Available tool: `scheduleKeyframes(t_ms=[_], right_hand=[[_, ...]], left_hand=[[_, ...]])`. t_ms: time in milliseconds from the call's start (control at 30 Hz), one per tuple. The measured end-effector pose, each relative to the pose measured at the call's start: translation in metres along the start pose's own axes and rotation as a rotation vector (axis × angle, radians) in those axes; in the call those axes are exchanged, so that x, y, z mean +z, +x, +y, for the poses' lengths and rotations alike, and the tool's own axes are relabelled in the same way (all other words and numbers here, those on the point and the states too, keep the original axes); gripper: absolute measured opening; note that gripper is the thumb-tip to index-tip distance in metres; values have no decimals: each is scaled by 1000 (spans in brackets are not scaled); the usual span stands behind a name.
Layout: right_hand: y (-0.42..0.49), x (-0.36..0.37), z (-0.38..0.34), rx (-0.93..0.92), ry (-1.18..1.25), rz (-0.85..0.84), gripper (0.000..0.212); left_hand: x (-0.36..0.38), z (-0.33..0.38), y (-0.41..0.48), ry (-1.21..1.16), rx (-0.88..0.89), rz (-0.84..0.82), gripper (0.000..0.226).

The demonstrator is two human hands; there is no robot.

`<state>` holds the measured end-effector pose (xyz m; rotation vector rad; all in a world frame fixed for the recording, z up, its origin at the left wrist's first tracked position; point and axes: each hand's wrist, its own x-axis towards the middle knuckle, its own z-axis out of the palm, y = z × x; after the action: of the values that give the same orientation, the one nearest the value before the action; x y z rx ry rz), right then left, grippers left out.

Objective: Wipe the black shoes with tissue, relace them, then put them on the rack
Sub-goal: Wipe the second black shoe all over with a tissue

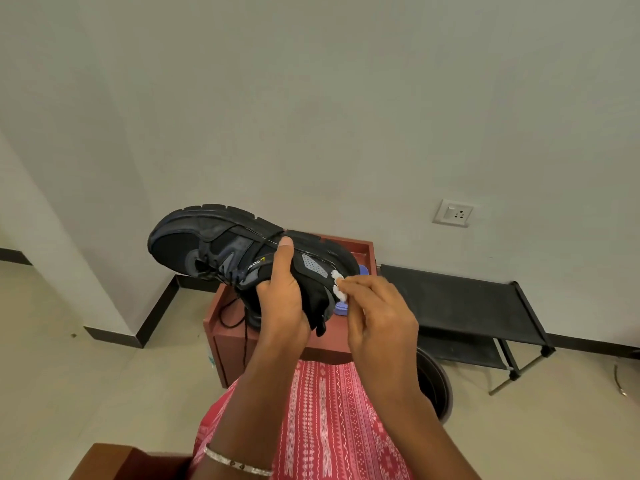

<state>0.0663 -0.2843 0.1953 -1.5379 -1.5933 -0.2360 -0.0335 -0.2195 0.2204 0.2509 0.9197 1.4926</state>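
**Shoe held above the desk, tissue at its heel**

Nearest is a red patterned garment [332, 427] across the person's lap, with a silver bracelet [235, 464] on the left wrist and a brown wooden corner [114, 462] at near left. Beyond the lap stands a small red-brown desk [235, 348] with a raised rim. A blue object [341, 309] lies on it, mostly hidden behind the hands. A dark round bin [433, 382] sits on the floor at the desk's right, and the low black rack [460, 299] stands against the far wall farther right, under a wall socket [453, 213].

The black shoe [221, 244] is held in the air above the desk, lying on its side, toe to the left and sole turned away. The left hand [284, 299] grips it at the middle, thumb pressed on the side, fingers curled under. The right hand [377, 313] pinches a white tissue [337, 285] against the heel. Loose laces [235, 317] hang from the shoe down toward the desk's left edge.

Bare floor opens to the left of the desk. The bin stands between the desk and the rack.
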Motion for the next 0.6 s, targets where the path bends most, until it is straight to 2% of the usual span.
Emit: scheduleKeyframes(t_ms=[133,233,300,500,600], right_hand=[[27,3,-10,-58,13,46,21],[43,7,-8,-147,14,34,34],[46,8,0,-189,16,36,33],[11,7,24,-172,55,100,27],[13,5,28,-156,36,111,27]], left_hand=[[0,-4,-1,22,-26,-98,33],[-2,-8,-4,32,-16,-131,30],[-2,-8,-3,11,-4,-140,30],[-2,1,9,-27,10,-24,26],[-2,-2,8,-2,-47,-27,29]])
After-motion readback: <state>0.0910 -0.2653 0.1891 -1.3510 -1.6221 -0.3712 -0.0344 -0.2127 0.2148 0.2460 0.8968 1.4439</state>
